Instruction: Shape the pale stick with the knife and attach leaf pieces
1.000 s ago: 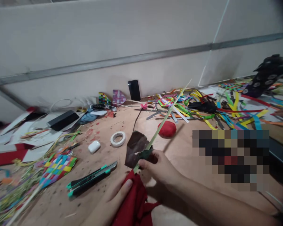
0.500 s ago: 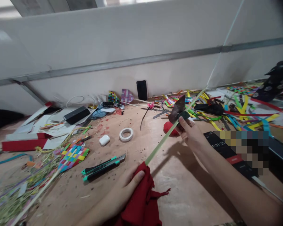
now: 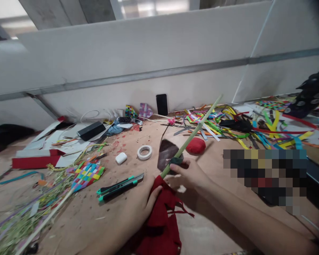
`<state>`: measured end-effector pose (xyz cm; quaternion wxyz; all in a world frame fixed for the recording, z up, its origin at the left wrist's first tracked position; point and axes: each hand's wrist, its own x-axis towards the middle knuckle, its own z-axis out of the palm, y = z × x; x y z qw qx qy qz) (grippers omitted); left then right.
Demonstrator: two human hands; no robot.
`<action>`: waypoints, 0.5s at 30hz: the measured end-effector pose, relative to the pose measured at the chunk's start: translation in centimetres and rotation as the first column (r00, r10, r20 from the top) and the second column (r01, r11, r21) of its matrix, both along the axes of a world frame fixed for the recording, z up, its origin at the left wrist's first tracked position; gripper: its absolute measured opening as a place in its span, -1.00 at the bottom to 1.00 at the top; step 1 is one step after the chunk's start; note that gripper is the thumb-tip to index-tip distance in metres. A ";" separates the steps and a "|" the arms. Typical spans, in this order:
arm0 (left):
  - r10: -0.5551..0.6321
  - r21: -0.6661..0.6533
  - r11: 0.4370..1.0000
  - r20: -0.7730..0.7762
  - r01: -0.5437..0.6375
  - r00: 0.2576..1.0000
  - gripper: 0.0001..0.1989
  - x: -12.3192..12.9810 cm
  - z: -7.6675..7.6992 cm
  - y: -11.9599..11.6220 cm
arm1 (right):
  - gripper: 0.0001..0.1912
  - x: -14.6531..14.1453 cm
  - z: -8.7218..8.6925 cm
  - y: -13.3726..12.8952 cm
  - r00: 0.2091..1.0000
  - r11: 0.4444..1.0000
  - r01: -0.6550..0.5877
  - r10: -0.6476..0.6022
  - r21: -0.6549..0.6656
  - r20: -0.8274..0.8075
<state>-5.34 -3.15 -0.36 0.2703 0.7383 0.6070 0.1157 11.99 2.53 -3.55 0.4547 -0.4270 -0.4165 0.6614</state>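
The right hand [image 3: 190, 175] has its thumb and forefinger pinched together on a dark green scrap [image 3: 177, 161] pressed against a pale green strip [image 3: 195, 132]; its other fingers are partly hidden. The left hand [image 3: 139, 202] is closed round a red cloth [image 3: 159, 216], thumb lying along it — how far its hidden fingers wrap, I cannot tell. The strip rises at a slant from the top of the cloth, right of the white tape roll [image 3: 144, 152]; the cloth is nearer the person than the roll. A dark brown piece [image 3: 166, 156] sits just right of the roll, up against the scrap — whether they are joined, I cannot tell.

The tan tabletop [image 3: 82, 219] has red smears left of the roll and dark specks nearer the person. Well beyond the roll stands a pale wall [image 3: 138, 46] with one metal rail [image 3: 154, 74] along it.

One white case [image 3: 121, 158] is near the roll, on its left; one cutter [image 3: 121, 186] lies nearer the person; one red ball [image 3: 196, 146] lies to its right. Beyond the roll, one black phone [image 3: 162, 104] stands against the wall, with two small woven pieces [image 3: 145, 110] to the phone's left. One larger woven piece [image 3: 87, 174] lies left of the roll. Coloured strips [image 3: 230, 122] heap far to its right, too tangled to count.
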 end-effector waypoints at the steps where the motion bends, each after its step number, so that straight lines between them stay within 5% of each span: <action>1: 0.005 -0.006 1.000 -0.027 -0.005 1.000 -0.64 0.0 0.0 0.0 | -0.63 1.1 0.2 1.0 0.997 0.997 0.073 -0.074 -0.007 -0.017; 5: -0.006 -0.006 1.000 -0.129 0.006 0.992 -0.63 0.0 -0.3 -0.2 | -0.63 6.7 1.6 5.0 0.827 0.868 0.495 -0.486 -0.043 -0.283; 7: -0.024 0.000 1.000 -0.163 0.024 0.986 -0.62 0.0 -0.4 -0.3 | -0.64 8.6 2.0 6.1 0.728 0.790 0.610 -0.588 -0.060 -0.352; 15: 0.027 0.014 1.000 -0.063 -0.026 0.998 -0.62 0.0 -0.3 -0.1 | -0.59 7.0 0.4 5.6 0.875 0.896 0.441 -0.442 -0.048 -0.196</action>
